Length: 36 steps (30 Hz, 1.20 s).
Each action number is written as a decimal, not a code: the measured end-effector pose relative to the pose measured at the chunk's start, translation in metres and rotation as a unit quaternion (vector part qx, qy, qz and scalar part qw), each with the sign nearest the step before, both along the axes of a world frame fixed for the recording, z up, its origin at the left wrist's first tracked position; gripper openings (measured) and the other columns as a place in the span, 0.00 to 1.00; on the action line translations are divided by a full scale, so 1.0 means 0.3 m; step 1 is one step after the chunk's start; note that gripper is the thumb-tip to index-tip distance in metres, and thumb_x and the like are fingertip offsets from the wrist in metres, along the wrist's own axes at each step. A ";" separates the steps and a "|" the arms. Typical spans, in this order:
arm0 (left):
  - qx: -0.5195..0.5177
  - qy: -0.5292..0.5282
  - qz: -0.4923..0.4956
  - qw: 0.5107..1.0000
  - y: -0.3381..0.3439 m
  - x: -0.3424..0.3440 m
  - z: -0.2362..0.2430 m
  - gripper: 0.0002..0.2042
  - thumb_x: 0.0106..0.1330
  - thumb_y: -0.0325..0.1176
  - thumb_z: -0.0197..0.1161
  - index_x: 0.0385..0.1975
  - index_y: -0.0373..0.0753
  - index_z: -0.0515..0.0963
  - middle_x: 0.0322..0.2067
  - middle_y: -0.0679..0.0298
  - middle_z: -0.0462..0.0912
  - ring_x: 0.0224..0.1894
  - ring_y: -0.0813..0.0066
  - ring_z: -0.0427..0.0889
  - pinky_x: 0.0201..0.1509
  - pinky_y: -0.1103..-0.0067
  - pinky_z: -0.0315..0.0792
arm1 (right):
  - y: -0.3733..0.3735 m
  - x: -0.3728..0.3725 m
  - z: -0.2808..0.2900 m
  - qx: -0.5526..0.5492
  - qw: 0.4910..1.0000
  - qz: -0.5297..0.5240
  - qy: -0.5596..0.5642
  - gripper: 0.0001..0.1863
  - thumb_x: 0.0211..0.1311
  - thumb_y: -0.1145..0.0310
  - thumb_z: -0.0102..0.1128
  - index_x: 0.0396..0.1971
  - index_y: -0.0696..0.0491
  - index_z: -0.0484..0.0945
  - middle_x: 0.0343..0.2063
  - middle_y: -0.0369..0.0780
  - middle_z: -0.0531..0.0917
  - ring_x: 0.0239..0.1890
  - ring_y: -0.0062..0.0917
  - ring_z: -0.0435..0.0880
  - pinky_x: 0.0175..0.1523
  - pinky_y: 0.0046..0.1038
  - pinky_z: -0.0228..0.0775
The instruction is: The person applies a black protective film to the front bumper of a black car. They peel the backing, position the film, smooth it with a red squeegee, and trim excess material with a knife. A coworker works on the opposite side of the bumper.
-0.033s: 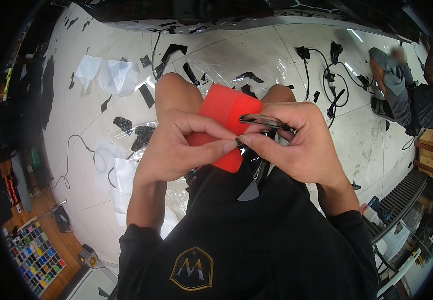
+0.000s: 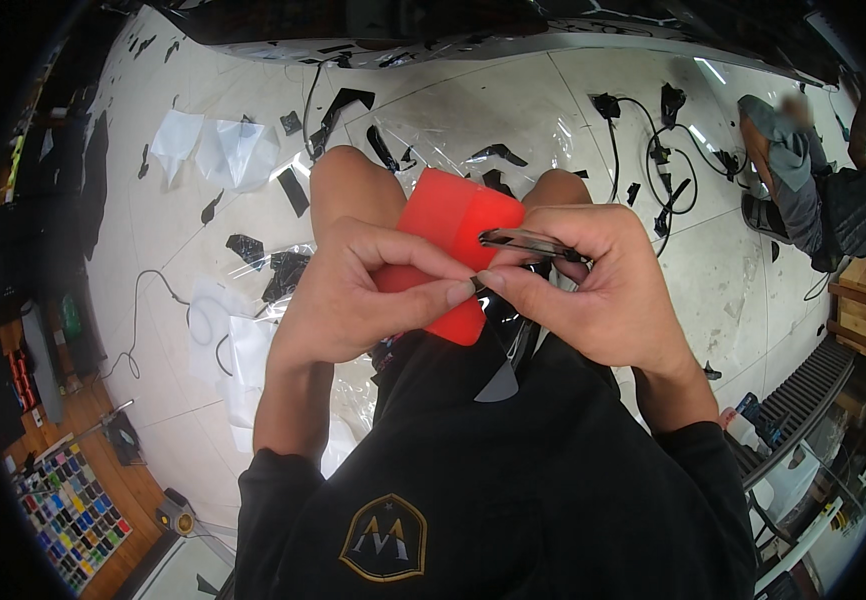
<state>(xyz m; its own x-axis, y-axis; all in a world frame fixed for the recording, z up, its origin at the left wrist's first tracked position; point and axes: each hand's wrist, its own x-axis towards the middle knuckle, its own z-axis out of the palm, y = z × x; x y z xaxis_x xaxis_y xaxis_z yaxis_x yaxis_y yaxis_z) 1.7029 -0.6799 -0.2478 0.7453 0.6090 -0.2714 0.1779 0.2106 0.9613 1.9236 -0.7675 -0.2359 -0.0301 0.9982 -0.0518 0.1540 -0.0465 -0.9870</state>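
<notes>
My left hand (image 2: 363, 290) is closed, thumb and forefinger pinching a small dark piece (image 2: 478, 284) whose kind I cannot make out. My right hand (image 2: 593, 285) meets it there, its thumb tip also at the piece. A slim, shiny grey-and-black tool with a rounded end (image 2: 523, 241) sticks out of the right hand's curled fingers; its far part is hidden. Behind the left fingers, over my lap, is a flat red squeegee-like pad (image 2: 443, 215), partly covered by the hand. Below the fingertips shows a grey pointed flat piece (image 2: 499, 384) against my dark clothing.
Black scraps (image 2: 294, 190) and white sheets (image 2: 238, 153) lie on the pale tiled floor (image 2: 543, 120), with clear film between. A black cable (image 2: 693, 165) coils at right, near another person (image 2: 803, 170). A dark glossy panel (image 2: 403, 30) spans the far side; a slatted black bench (image 2: 803, 390) stands at right.
</notes>
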 end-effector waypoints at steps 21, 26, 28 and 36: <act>-0.010 -0.028 0.020 0.999 -0.012 0.018 -0.017 0.19 0.58 0.33 0.78 0.45 0.28 0.83 0.36 0.62 0.86 0.35 0.80 0.84 0.38 0.83 0.80 | 0.035 0.001 -0.026 0.032 0.994 -0.022 0.099 0.04 0.55 0.76 0.70 0.29 0.58 0.83 0.25 0.32 0.82 0.26 0.09 0.71 0.28 0.16 0.56; -0.065 -0.079 -0.036 0.994 -0.060 0.018 -0.086 0.12 0.65 0.30 0.73 0.42 0.29 0.83 0.30 0.67 0.85 0.34 0.83 0.83 0.39 0.84 0.78 | 0.065 -0.001 -0.045 0.069 0.997 0.029 -0.009 0.10 0.53 0.76 0.72 0.34 0.59 0.81 0.28 0.32 0.81 0.25 0.13 0.69 0.30 0.18 0.56; -0.111 -0.045 0.013 0.993 -0.097 0.049 -0.058 0.11 0.66 0.31 0.72 0.40 0.28 0.83 0.29 0.67 0.85 0.32 0.85 0.82 0.37 0.85 0.78 | 0.072 0.006 -0.093 0.116 0.991 0.046 -0.044 0.12 0.52 0.75 0.72 0.36 0.59 0.81 0.32 0.33 0.81 0.27 0.14 0.70 0.31 0.18 0.58; -0.085 -0.036 0.164 0.982 -0.170 0.092 -0.042 0.08 0.70 0.31 0.67 0.36 0.30 0.84 0.26 0.67 0.85 0.27 0.87 0.81 0.30 0.86 0.78 | -0.023 0.028 -0.031 0.165 0.972 -0.094 -0.140 0.30 0.64 0.82 0.49 0.68 0.63 0.64 0.37 0.36 0.77 0.27 0.14 0.70 0.33 0.15 0.61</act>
<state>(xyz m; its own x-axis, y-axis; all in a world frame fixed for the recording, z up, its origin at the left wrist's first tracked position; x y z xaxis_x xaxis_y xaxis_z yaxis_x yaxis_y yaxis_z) 1.7305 -0.7308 -0.2605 0.5383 0.7698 -0.3430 0.0067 0.4031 0.9151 1.9319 -0.7744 -0.2453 0.1226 0.9485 0.2919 0.4381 0.2122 -0.8735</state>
